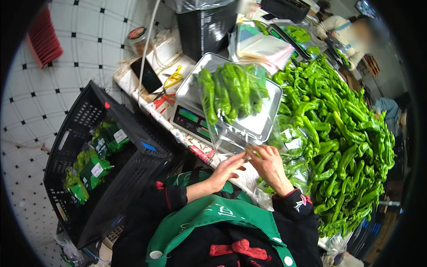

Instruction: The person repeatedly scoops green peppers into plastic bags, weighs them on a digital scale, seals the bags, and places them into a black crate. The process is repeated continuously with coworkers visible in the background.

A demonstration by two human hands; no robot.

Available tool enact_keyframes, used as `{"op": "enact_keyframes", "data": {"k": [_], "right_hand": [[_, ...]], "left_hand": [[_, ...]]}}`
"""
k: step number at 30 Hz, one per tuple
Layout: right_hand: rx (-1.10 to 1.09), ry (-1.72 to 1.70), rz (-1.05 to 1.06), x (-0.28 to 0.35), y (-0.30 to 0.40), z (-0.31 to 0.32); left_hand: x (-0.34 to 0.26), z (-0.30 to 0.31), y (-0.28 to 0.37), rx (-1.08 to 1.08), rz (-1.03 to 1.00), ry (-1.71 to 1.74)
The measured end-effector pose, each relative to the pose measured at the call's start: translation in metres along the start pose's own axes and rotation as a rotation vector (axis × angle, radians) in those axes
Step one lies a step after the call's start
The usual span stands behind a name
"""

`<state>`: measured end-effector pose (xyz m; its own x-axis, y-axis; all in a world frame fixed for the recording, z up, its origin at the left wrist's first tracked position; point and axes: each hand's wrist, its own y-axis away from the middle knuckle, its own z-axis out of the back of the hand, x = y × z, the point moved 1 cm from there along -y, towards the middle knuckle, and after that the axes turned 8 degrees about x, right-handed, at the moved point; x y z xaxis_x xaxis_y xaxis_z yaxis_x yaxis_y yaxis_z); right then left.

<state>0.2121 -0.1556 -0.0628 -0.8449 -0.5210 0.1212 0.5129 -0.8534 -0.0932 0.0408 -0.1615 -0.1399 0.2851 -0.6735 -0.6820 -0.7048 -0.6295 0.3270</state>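
Observation:
A clear plastic bag of long green peppers (233,88) lies on the metal pan of a digital scale (272,116). The open end of the bag points towards me. My left hand (227,168) has its fingertips at the near edge of the bag. Beside it, my right hand (266,163) pinches the plastic, and the two hands nearly meet. A little green shows between the right fingers; what it is cannot be told. Just right of my right hand lie more bagged green peppers (295,147).
Loose green peppers (347,157) are heaped on the right. At left stands a black plastic crate (66,140) with packed green vegetables. A smartphone (146,75), yellow-handled scissors (173,79) and a glass jar (141,40) lie beyond the scale. A co-worker (343,36) is at the upper right.

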Motion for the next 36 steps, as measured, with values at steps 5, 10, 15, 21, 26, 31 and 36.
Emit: {"op": "enact_keyframes", "data": {"k": [5, 10, 15, 21, 26, 31, 36], "right_hand": [[-0.052, -0.051, 0.018, 0.001, 0.014, -0.014], [-0.122, 0.034, 0.078, 0.004, 0.015, -0.023], [-0.274, 0.027, 0.138, 0.007, 0.015, -0.028], [-0.275, -0.016, 0.133, 0.012, 0.012, -0.022], [-0.203, -0.118, 0.135, 0.018, 0.004, -0.023], [-0.275, -0.126, 0.117, 0.024, 0.005, -0.023], [-0.257, -0.134, 0.063, 0.024, 0.008, -0.030]], "left_hand": [[0.004, 0.005, 0.007, -0.019, -0.073, -0.187], [-0.005, -0.001, 0.019, -0.144, -0.063, -0.283], [-0.007, 0.011, 0.021, -0.120, -0.040, -0.187], [-0.007, 0.018, 0.024, -0.040, 0.010, -0.151], [-0.021, 0.004, 0.028, -0.055, -0.027, -0.158], [-0.013, 0.019, 0.025, -0.042, 0.016, -0.208], [-0.012, 0.027, 0.023, -0.047, 0.103, -0.238]]}}
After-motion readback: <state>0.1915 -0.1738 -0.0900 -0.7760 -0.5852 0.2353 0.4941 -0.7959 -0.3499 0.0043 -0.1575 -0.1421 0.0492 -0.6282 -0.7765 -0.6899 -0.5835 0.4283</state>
